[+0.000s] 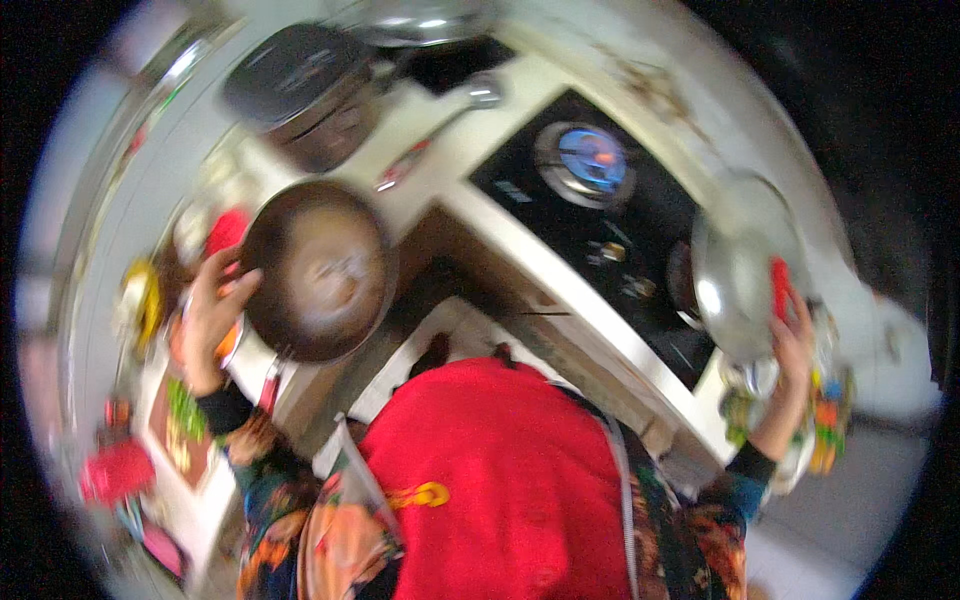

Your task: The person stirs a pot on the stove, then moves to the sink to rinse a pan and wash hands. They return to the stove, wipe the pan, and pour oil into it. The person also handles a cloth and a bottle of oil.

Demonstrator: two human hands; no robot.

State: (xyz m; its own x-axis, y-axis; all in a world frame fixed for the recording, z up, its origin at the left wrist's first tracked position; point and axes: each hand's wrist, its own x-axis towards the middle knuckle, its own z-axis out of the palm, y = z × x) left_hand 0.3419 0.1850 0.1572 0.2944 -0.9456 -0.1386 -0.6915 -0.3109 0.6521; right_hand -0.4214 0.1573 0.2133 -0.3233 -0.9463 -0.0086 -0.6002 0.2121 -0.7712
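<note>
A dark wok with a brown, shiny inside rests at the left counter's edge; something pale lies in its bottom. A red handle shows below it. My left hand is at the wok's left rim, fingers and thumb apart, blurred by motion; whether it touches the rim I cannot tell. Beyond its fingertips is a red object, too smeared to name. My right hand is closed on the red handle of a silver pot lid, tilted up at the stove's right end.
The black gas stove has a blue flame burning on its far burner. A long-handled ladle lies on the counter beside a dark rice cooker. Cut green vegetables lie on a board at left. Bottles stand at right.
</note>
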